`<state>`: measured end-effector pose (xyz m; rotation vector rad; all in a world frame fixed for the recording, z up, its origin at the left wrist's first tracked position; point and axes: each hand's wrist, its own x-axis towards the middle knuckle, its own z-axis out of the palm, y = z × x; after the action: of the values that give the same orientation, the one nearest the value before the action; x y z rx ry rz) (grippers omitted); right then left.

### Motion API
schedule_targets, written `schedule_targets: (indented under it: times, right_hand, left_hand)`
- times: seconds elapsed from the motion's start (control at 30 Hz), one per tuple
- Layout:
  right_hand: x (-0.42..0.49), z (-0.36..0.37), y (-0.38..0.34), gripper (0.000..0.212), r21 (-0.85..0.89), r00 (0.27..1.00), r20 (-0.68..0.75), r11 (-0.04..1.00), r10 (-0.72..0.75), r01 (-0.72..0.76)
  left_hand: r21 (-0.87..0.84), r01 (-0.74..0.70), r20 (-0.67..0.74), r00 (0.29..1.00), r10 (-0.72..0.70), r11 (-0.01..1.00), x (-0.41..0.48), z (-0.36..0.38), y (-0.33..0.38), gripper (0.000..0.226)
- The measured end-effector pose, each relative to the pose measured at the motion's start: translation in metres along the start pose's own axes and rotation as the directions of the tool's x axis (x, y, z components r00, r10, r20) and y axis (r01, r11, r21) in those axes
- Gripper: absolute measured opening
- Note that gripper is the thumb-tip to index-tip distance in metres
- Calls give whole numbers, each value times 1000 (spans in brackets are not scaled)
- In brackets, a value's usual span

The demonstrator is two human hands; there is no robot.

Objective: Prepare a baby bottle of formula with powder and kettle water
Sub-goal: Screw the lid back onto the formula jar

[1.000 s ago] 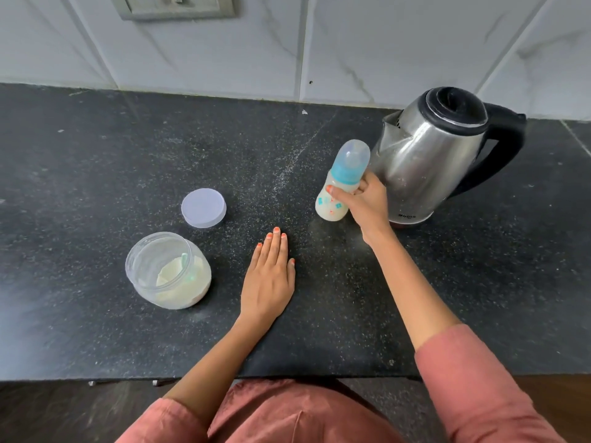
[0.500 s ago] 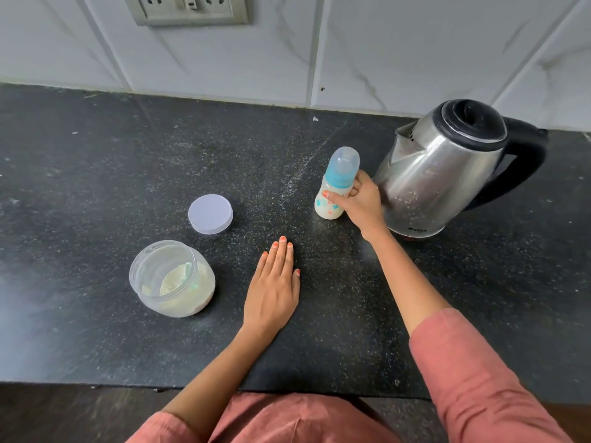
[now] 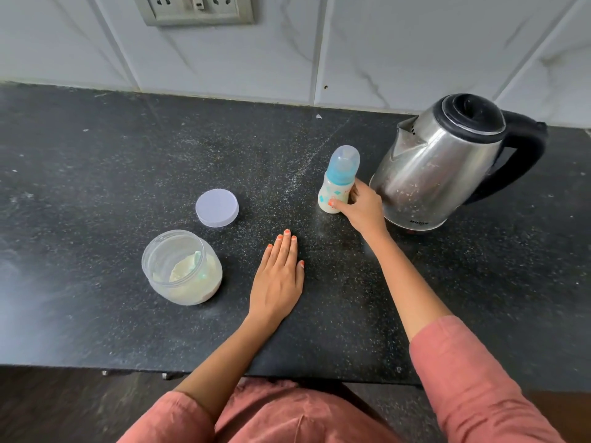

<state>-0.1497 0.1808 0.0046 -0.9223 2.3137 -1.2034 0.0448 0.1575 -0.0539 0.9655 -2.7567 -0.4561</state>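
Note:
A baby bottle [image 3: 338, 183] with a blue cap and milky liquid inside stands upright on the black counter [image 3: 96, 174], just left of a steel kettle [image 3: 447, 167]. My right hand [image 3: 361, 207] wraps around the bottle's lower part from the right. My left hand [image 3: 278, 276] lies flat on the counter, fingers together, holding nothing. An open clear jar [image 3: 182, 268] with pale formula powder and a scoop inside sits to its left. The jar's white lid [image 3: 217, 207] lies flat behind it.
A white tiled wall with a socket plate [image 3: 195, 9] rises behind the counter. The counter's front edge runs across the bottom, with my pink clothing below it.
The bottle went from tilted in my right hand to standing upright on the counter. My left hand stayed flat. The view shifted slightly.

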Motion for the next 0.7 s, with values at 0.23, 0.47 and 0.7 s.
schedule_targets:
  times: [0.23,0.47,0.7]
  right_hand:
    - [-34,2,3,43,57,986,-159,997,56,-48]
    - [-59,17,-15,26,46,995,-92,998,36,-32]
    - [-62,54,-53,19,126,998,50,991,-41,34]
  left_hand:
    - [-242,9,-93,995,-33,970,0,-6,-3,41]
    - [-334,-79,-268,963,-14,939,-9,-37,-2,35]
    - [-338,-307,-399,903,160,890,-22,-108,-20,38]
